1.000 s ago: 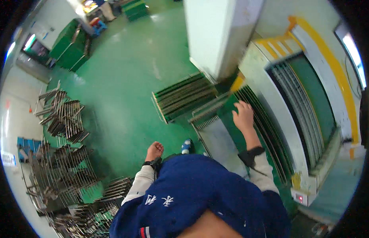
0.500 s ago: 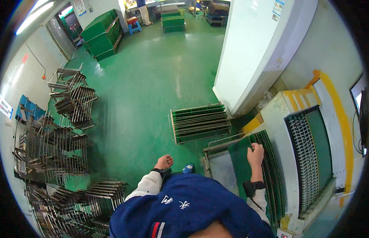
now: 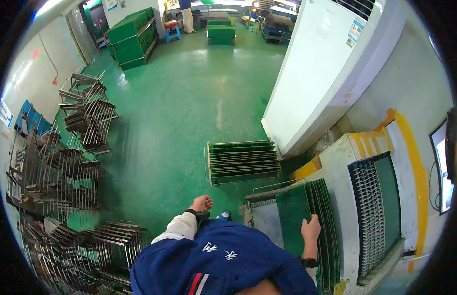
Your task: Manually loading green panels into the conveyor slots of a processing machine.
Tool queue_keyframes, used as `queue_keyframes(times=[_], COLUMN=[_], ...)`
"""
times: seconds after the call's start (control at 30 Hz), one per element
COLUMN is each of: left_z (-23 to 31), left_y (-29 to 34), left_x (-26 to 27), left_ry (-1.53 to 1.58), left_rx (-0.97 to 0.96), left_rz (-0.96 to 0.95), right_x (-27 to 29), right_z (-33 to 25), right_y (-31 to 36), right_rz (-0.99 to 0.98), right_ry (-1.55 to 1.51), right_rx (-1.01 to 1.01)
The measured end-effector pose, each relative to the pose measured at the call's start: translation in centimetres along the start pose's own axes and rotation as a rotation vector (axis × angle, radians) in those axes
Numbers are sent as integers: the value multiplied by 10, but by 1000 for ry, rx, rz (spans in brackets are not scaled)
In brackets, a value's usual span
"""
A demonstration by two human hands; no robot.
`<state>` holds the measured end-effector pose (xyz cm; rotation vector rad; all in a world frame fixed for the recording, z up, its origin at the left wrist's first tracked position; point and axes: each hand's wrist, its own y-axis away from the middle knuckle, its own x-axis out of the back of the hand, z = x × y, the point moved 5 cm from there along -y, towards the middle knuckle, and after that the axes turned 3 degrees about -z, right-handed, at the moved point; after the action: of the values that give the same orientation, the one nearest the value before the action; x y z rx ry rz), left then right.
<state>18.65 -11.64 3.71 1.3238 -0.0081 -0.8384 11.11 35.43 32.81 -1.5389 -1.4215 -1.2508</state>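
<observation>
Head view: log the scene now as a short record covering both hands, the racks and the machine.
left hand: fingers curled, nothing seen in it
right hand: thumb and fingers parted, at the green panels; contact unclear
near rack: beside the machine; green panels toward its right, pale base bare at left
far rack: ahead of the near rack, holding a row of green panels
machine: at right, with white rollers
left side: many metal racks

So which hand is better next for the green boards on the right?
Probably the right hand: it's up against those green boards, while the left hand is out to the left, farther away.
</observation>
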Motion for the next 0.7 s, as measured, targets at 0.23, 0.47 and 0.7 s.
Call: queue_keyframes(times=[0.23,0.47,0.7], left_z=[-2,-13,-14], left_y=[4,-21,4], left_x=[-4,12,9], left_ry=[-41,78,-70], left_rx=[-19,108,-17], left_rz=[19,-483,-8], right_x=[-1,-7,-44], right_z=[81,104,162], right_y=[49,55,42], right_rz=[-76,-303,-138], right_ry=[154,11,26], right_rx=[-194,-360,-277])
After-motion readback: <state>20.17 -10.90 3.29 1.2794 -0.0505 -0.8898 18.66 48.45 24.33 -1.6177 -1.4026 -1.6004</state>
